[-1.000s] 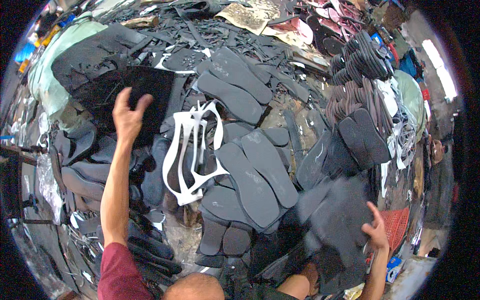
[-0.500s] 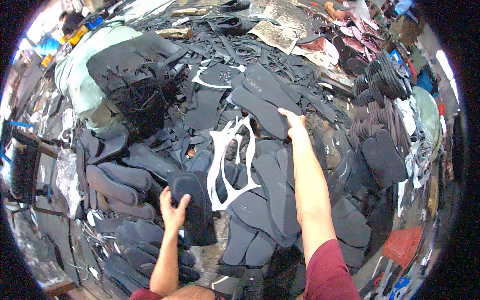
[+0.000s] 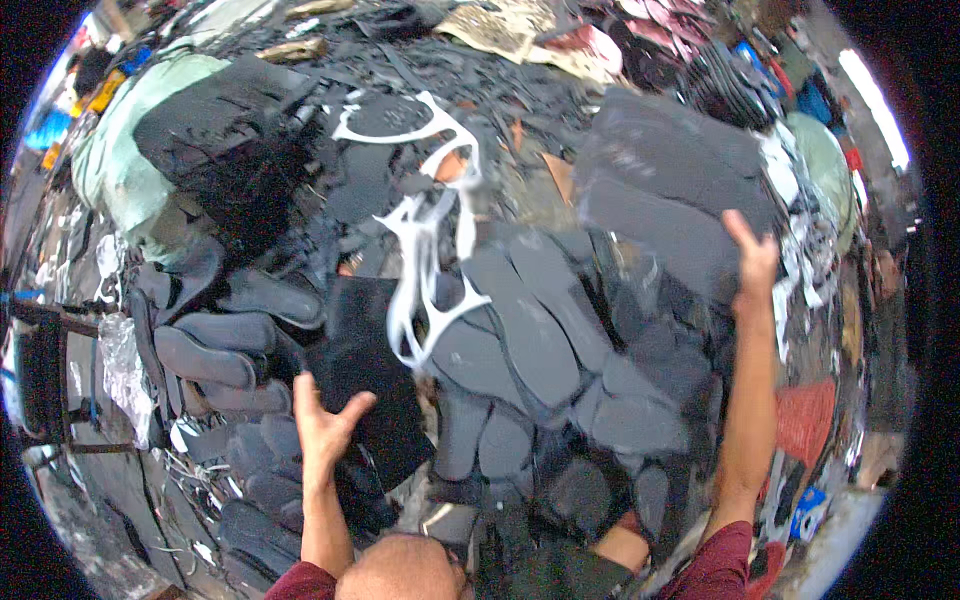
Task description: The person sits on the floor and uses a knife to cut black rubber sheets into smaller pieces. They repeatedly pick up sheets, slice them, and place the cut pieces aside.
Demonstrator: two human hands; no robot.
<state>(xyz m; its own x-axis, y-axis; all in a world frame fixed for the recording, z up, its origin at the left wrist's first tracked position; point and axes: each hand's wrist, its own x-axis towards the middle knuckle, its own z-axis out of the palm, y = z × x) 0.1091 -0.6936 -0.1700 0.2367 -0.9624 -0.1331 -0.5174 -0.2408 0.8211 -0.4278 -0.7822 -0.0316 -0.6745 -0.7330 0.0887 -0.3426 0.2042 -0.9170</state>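
Note:
My left hand [image 3: 325,430] grips the left edge of a flat black foam sheet [image 3: 372,350], thumb on top and some fingers hidden. At the right, my right hand [image 3: 757,268] holds the near right edge of broad dark grey foam sole pieces [image 3: 665,195]; motion blur hides how many there are. A white cut-out frame [image 3: 408,300] with large openings lies between my hands, its far part curving away. Grey sole-shaped pieces [image 3: 525,335] are piled to its right and nearer me.
Stacks of dark soles [image 3: 215,350] lie at the left, near a pale green sack [image 3: 130,170] and a black bundle [image 3: 225,150]. Black scraps [image 3: 430,80] spread at the far side. A red basket [image 3: 805,420] stands at the right. A bare knee or head-like rounded shape shows at the bottom.
My right hand has swung right with the grey sole pieces, uncovering scraps and soles beneath. The black sheet in my left hand has tilted and shows more of its length. The white frame looks stretched farther away.

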